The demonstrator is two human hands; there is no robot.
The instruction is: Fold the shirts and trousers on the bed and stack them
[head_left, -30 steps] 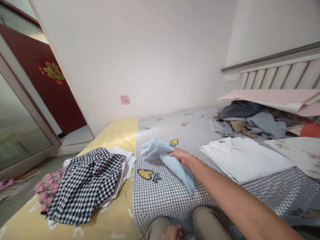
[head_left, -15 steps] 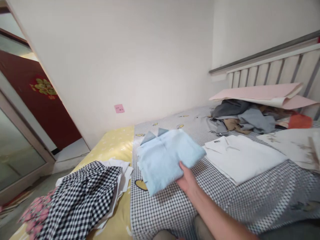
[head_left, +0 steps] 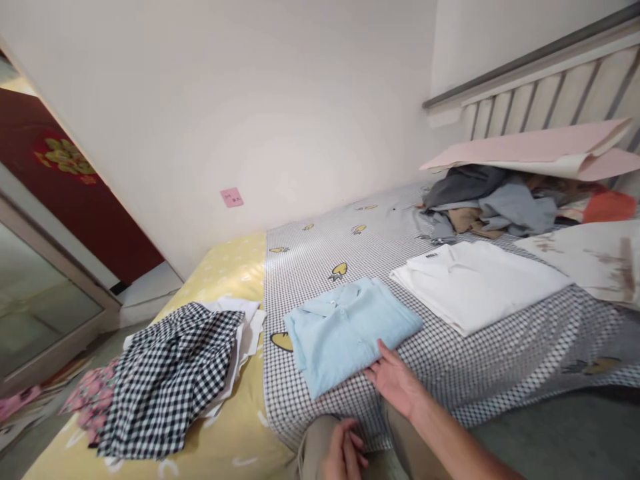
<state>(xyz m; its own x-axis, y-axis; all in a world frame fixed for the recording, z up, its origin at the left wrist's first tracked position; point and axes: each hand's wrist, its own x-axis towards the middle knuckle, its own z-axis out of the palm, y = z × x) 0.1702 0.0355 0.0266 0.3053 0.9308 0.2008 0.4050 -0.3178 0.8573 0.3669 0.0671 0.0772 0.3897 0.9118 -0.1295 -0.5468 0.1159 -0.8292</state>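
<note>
1. Shirt (head_left: 355, 330), light blue and neatly folded, lies flat near the middle of a bed's checked sheet (head_left: 300, 273); its buttoned front faces up, collar at the far side.
2. Right hand (head_left: 397, 383) reaches in from the lower right, palm partly turned up; its thumb meets the shirt's near edge, the other fingers beside it. Whether it pinches the cloth, I cannot tell.
3. Left hand (head_left: 345, 453) rests by the person's left knee (head_left: 316, 440), fingers loosely bent; how far it is closed cannot be told.
4. Folded white shirt (head_left: 483, 283) lies just right of the blue one, with pale, brown-marked cloth (head_left: 590, 257) beyond it.
5. Rumpled clothes (head_left: 515, 207) in grey, brown and orange sit at the far right, under a large pink sheet (head_left: 525, 145) near a white radiator (head_left: 530, 97).
6. Yellow bedding (head_left: 235, 257) at left carries a black-and-white checked garment (head_left: 170, 380) on white cloth (head_left: 250, 330), beside a pink floral piece (head_left: 95, 400).
7. Pink note (head_left: 231, 197) marks the white wall (head_left: 300, 100); a dark red door (head_left: 65, 200) shows far left.
</note>
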